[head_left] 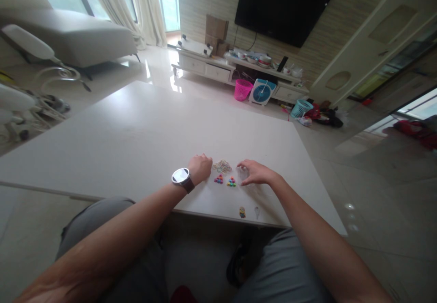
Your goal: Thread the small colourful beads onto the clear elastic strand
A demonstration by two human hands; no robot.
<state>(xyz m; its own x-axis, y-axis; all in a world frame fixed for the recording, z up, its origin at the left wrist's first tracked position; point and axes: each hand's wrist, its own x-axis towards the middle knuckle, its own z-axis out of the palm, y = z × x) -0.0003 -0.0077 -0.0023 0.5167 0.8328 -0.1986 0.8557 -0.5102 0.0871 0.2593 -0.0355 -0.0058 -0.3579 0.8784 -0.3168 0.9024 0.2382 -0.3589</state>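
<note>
My left hand (200, 168), with a round watch (180, 176) on its wrist, rests at the table with its fingers curled. Whatever its fingertips hold, if anything, is hidden. Just to its right lies a loose pile of thin, pale rubber bands (222, 166). My right hand (256, 172) curves its thumb and fingers around a small clear plastic container (242, 175) on the table. Between the hands sit two small clusters of coloured beads, one mostly pink and red (219, 179), the other multicoloured (231, 182).
Near the front edge of the white table (164, 130) lie a small yellow cartoon figure (242, 212) and a small pale key-shaped piece (257, 212). Beyond the table stand a pink basket (242, 89), a blue box fan (262, 92) and a low TV cabinet (218, 73).
</note>
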